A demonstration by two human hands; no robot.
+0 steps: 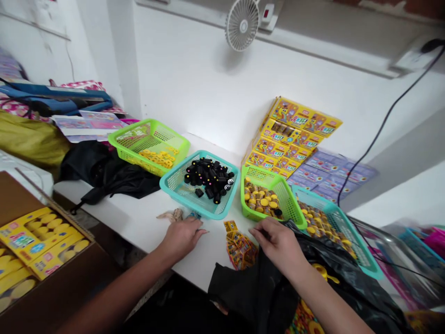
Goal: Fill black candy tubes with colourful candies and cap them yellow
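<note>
My left hand [183, 236] is over the white table near its front edge, fingers curled together beside a crumpled beige item [174, 215] and a small blue item [194, 215]. What its fingers hold, if anything, is too small to tell. My right hand [273, 239] is pinched at the right, just beside a pile of yellow printed wrappers [240, 248]; nothing clear shows between its fingertips. Behind my hands stand a turquoise basket [181, 198] of black pieces [210, 178] and a green basket [292, 202] of yellow-capped little jars [260, 197].
Another green basket [127, 155] holds yellow rings. A second turquoise basket [370, 264] of jars is at right, near black plastic [333, 264]. Yellow boxes [285, 139] are stacked by the wall. An open carton [69, 287] stands at left, and a black cloth [121, 178] lies behind.
</note>
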